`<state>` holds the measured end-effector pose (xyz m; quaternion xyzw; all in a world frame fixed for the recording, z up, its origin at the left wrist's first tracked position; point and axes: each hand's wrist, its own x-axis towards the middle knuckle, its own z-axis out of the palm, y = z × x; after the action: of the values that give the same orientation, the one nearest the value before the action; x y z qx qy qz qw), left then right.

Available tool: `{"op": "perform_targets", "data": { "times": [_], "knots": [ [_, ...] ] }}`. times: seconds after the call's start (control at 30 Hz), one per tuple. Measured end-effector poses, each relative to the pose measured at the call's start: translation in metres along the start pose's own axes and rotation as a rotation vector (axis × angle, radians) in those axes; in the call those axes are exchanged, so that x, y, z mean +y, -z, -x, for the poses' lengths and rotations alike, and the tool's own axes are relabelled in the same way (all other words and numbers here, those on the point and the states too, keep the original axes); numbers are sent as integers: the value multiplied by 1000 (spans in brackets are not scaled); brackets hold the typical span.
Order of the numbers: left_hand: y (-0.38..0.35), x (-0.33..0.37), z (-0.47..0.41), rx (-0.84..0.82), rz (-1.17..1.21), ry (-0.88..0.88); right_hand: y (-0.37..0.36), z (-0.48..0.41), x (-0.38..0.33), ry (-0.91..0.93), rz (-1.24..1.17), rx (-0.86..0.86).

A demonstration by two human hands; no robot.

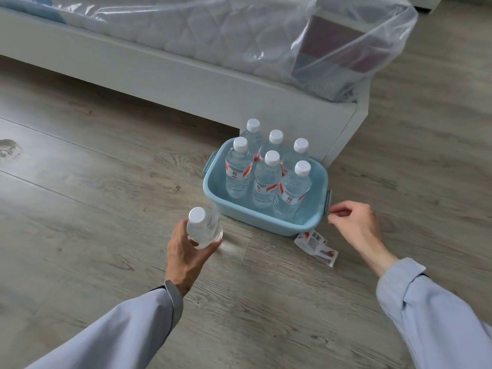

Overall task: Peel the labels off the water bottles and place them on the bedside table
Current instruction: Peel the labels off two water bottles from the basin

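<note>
Clear plastic water bottle with a white cap and no label [204, 230]: held in the left hand [186, 258], at 7 o'clock from the pale blue plastic basin [266, 222], above the grey wood-grain floor [93, 182]; fingers and thumb wrap round the lower body, a firm full-hand hold, probably to carry it off.

Axis: the bottle stands near upright and is seen almost end-on; cap up toward the camera and leaning slightly to 11 o'clock, base down toward the floor.

Right hand [355, 222]: at 4 o'clock from the basin, fingers curled in with thumb against fingertips; nothing visible in the pinch; fingertips just beside the basin's side handle, contact cannot be told.

Peeled red-and-white label, crumpled [315, 245]: lies on the floor at 5 o'clock from the basin, touching or nearly touching its corner, below the right hand; likely just dropped there.

Six labelled water bottles with white caps [267, 179]: upright in the basin in two rows, kept together as stock to be peeled; labels on.

Basin sits against the corner of the white bed frame [186, 83] at 12 o'clock; plastic-wrapped mattress [213, 30] above.

Bedside table: not in view; judged, one bottle peeled and awaiting placement, six to go.
</note>
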<state>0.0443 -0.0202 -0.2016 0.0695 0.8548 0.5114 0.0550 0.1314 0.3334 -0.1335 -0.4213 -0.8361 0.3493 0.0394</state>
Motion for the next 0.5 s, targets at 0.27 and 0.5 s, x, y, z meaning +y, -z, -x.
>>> {"op": "perform_targets", "data": {
  "times": [0.27, 0.5],
  "knots": [
    [2, -1, -9, -58, -4, 18, -7, -5, -64, 378, -137, -4],
    [10, 4, 1, -9, -31, 49, -19, -15, -88, 431, -59, 114]
  ]
}}
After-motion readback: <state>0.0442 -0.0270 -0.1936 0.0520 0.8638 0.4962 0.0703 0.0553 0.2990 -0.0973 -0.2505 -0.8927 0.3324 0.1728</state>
